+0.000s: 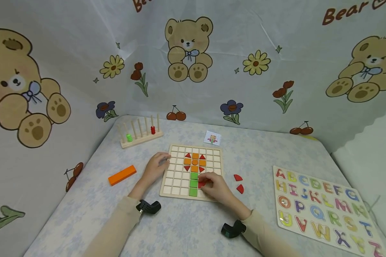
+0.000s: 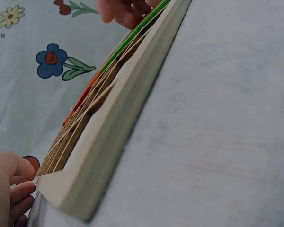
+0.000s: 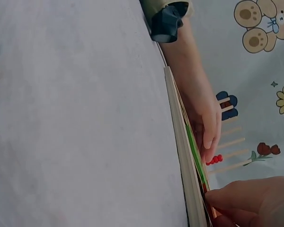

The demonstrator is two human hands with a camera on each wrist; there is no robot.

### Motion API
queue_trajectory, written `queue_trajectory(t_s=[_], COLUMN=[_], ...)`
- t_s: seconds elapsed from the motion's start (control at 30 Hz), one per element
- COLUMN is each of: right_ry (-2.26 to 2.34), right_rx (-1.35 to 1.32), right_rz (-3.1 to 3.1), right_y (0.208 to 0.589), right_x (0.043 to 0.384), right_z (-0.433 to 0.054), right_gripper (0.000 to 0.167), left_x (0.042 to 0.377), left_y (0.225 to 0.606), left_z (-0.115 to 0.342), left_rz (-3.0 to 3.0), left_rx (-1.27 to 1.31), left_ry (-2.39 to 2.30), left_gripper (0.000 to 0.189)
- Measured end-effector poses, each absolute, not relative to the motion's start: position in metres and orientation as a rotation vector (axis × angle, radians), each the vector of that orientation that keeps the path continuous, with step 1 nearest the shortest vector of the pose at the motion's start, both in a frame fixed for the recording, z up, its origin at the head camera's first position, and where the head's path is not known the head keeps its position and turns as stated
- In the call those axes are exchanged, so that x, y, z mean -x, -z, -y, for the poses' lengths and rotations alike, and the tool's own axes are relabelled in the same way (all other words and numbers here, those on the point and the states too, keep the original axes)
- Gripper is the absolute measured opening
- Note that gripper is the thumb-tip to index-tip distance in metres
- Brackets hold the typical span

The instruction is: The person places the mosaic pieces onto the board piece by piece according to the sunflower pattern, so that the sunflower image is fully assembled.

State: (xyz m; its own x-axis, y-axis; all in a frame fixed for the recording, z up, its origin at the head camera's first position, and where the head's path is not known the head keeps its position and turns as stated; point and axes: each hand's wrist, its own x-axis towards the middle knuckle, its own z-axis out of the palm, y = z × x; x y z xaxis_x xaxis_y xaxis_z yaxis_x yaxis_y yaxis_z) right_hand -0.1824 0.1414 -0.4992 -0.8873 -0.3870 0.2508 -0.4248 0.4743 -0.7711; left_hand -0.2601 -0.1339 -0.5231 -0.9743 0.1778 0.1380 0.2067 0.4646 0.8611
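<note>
A square wooden grid board [image 1: 177, 191] lies on the table. Orange squares, an orange disc [image 1: 194, 162] and red triangles [image 1: 202, 157] form a figure on it, above a column of green squares [image 1: 193, 183]. My right hand [image 1: 216, 187] is over the lower right of the board, its thumb and fingers pinching a red piece [image 1: 201, 184] beside the green column; fingers partly hide its shape. At the board's left edge, my left hand [image 1: 155, 167] rests with relaxed fingers touching the rim. Two red quarter-circle pieces [image 1: 238, 177] lie right of the board.
Behind the board lies a small picture card [image 1: 212, 138]. A peg stand [image 1: 141, 140] with green and red beads is at back left, an orange block [image 1: 122, 175] at left. An alphabet puzzle board [image 1: 325, 210] lies on the right. A bear-print cloth [image 1: 231, 85] hangs behind.
</note>
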Motion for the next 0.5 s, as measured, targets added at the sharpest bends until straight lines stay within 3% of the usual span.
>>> queue_trajectory(t_s=[0.23,0.5], right_ry=[-1.441,-1.293], right_rx=[-0.724,-0.348], right_rz=[2.648,2.774], right_y=[0.500,0.480], right_x=[0.181,0.202], right_z=[-0.143,-0.191], right_gripper=[0.023,0.028], left_x=[0.260,0.260], left_y=[0.524,0.526], left_z=[0.136,0.134], left_rz=[2.665,2.648], left_rx=[0.358,0.370], left_ry=[1.582,1.575], left_gripper=[0.032,0.032])
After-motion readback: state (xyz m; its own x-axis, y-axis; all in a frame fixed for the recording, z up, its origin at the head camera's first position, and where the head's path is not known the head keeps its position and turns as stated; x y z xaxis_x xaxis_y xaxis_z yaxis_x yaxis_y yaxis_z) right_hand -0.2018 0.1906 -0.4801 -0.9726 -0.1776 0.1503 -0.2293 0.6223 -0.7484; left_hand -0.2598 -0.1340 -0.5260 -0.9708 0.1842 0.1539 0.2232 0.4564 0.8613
